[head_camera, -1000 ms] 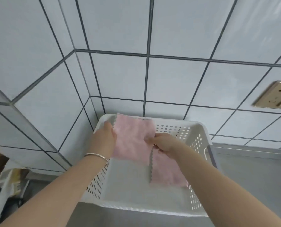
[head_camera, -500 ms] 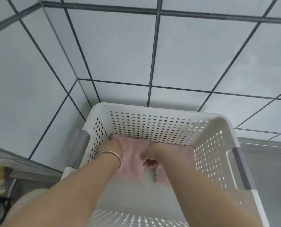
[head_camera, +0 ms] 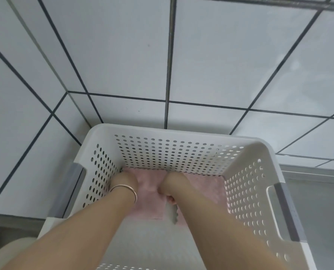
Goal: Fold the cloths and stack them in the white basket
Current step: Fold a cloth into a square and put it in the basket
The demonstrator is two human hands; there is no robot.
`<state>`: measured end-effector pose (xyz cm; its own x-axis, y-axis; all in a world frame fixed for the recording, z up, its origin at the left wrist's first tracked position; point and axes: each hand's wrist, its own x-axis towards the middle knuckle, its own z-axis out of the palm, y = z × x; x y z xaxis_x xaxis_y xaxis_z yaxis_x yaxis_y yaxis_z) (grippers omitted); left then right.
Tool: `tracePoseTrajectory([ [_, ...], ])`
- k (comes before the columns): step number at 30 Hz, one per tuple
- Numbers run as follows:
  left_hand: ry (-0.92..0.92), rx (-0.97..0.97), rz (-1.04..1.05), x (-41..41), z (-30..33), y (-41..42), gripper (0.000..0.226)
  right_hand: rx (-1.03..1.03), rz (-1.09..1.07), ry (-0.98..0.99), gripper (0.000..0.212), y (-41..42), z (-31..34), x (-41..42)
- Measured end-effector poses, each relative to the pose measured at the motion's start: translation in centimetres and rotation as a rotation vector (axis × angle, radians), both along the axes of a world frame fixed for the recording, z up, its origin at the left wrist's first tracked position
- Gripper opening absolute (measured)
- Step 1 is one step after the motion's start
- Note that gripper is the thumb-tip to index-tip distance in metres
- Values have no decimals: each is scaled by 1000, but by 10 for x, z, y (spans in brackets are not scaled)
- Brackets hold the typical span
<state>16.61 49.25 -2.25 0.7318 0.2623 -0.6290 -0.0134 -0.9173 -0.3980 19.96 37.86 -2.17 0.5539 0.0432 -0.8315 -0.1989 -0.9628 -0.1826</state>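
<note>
- Head view, compared with one second ago: the pink cloth [head_camera: 205, 190] was held above the rim of the white basket [head_camera: 183, 133]; it now lies on the basket floor, against the far wall, at lower centre of the frame.
- Both forearms have gone down inside the basket. The left hand [head_camera: 124, 181], with a bracelet [head_camera: 126, 190] at its wrist, sits on the left part of the cloth near the far-left corner.
- The right hand [head_camera: 171, 184] is beside it at the middle of the cloth, fingers curled under; it appears to pinch a fold, with a scalloped edge [head_camera: 172, 213] showing just below it.
- Left-hand fingers are hidden behind the wrist: whether they grip or only press cannot be told.
- Judgement: this cloth is at the placing stage. Release and a flattening press remain; the loose edge below the right hand may spoil the fold if let go carelessly.
- No other cloth is visible in the basket.
</note>
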Motion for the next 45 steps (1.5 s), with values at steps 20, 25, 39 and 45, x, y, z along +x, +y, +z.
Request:
tracePoseTrajectory([
  [20, -751, -972, -586, -138, 210, -277, 18, 179, -361, -1119, 23, -270, 211, -209],
  [25, -501, -1126, -678, -180, 142, -404, 15, 60, -595, -970, 23, -393, 159, -276],
  [39, -192, -993, -528, -228, 35, -653, 18, -209, -881, -1003, 21, -700, 32, -336],
  [45, -246, -1016, -426, -223, 32, -676, 16, -351, -658, -1152, 47, -746, 19, -283],
])
